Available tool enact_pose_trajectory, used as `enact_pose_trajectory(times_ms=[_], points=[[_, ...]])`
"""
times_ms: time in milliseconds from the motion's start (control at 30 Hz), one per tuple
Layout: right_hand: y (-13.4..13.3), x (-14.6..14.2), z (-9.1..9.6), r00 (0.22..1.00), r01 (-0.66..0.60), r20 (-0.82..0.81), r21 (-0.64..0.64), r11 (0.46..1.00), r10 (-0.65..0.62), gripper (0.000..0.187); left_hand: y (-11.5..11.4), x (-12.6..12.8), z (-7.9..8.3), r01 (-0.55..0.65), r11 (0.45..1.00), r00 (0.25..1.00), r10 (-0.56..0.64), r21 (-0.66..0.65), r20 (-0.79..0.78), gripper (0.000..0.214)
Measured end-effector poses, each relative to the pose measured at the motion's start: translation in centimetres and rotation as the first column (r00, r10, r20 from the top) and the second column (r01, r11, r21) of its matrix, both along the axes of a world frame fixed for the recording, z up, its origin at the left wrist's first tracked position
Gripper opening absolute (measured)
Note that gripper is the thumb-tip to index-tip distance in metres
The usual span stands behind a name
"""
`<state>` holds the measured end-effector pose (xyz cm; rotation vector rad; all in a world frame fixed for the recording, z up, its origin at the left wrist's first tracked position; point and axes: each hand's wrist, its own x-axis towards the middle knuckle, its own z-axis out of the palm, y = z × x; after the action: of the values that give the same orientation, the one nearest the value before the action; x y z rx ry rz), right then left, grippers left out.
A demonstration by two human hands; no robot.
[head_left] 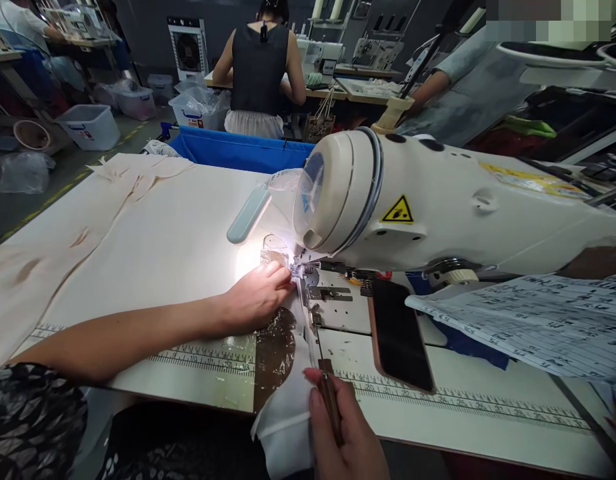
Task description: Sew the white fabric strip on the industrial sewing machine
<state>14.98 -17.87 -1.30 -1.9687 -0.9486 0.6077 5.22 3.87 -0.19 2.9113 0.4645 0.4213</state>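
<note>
Under the lit needle area of a white sewing machine [418, 193], my left hand [258, 297] is closed, its fingertips pinching white fabric beside the presser foot [299, 267]. The pinched edge itself is mostly hidden by the fingers. A strip of white fabric [285, 427] runs from there over the table's front edge. My right hand [345, 427] is wrapped round the brown handle of an awl [331, 400]. Its thin metal shaft points away from me, the tip close to a small metal guide [315, 317] on the machine bed.
A phone [401, 333] lies right of the awl, near handwritten paper sheets [538, 320]. Left of the machine head rests a pale green-blue oblong object [249, 213]. Cream fabric [63, 267] covers the table's left side. Beyond a blue cloth bin [238, 148], a person [261, 67] sits working.
</note>
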Motion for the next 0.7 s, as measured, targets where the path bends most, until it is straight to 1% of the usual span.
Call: enact_pose_trajectory(times_ms=[133,200,267,367,400,433,567,700], points=[[0.1,0.2,0.1,1.0,-0.008,-0.004,0.0,1.0,0.008,0.028,0.1,-0.4,0.0,0.076,0.993,0.995,-0.069,-0.094,0.069,0.041],[0.1,0.5,0.1,1.0,-0.02,-0.021,-0.005,1.0,0.02,0.028,0.3,-0.5,-0.1,0.1,0.987,0.99,-0.086,-0.126,0.112,0.038],[0.2,0.9,0.0,0.998,-0.044,-0.044,-0.001,0.999,0.044,0.028,0.4,-0.6,-0.1,0.1,0.988,0.989,-0.085,-0.122,0.123,0.036],[0.6,1.5,-0.2,0.985,-0.143,-0.094,0.014,0.99,0.144,0.03,0.6,-0.4,-0.2,0.086,0.994,0.994,-0.081,-0.067,0.074,0.037],[0.7,1.5,-0.3,0.983,-0.154,-0.1,0.018,0.988,0.155,0.03,0.6,-0.3,-0.3,0.084,0.995,0.995,-0.081,-0.054,0.062,0.037],[0.8,1.5,-0.3,0.984,-0.146,-0.095,0.021,0.989,0.148,0.031,0.6,-0.2,-0.3,0.079,0.996,0.995,-0.076,-0.05,0.061,0.038],[1.0,0.9,0.0,0.999,-0.035,-0.039,0.021,0.999,0.036,0.034,0.4,-0.2,-0.2,0.044,0.997,0.996,-0.039,-0.07,0.076,0.044],[1.0,0.6,0.3,0.999,-0.031,-0.022,0.024,0.999,0.032,0.035,0.3,-0.6,0.1,0.068,0.996,0.997,-0.065,-0.059,0.045,0.04]])
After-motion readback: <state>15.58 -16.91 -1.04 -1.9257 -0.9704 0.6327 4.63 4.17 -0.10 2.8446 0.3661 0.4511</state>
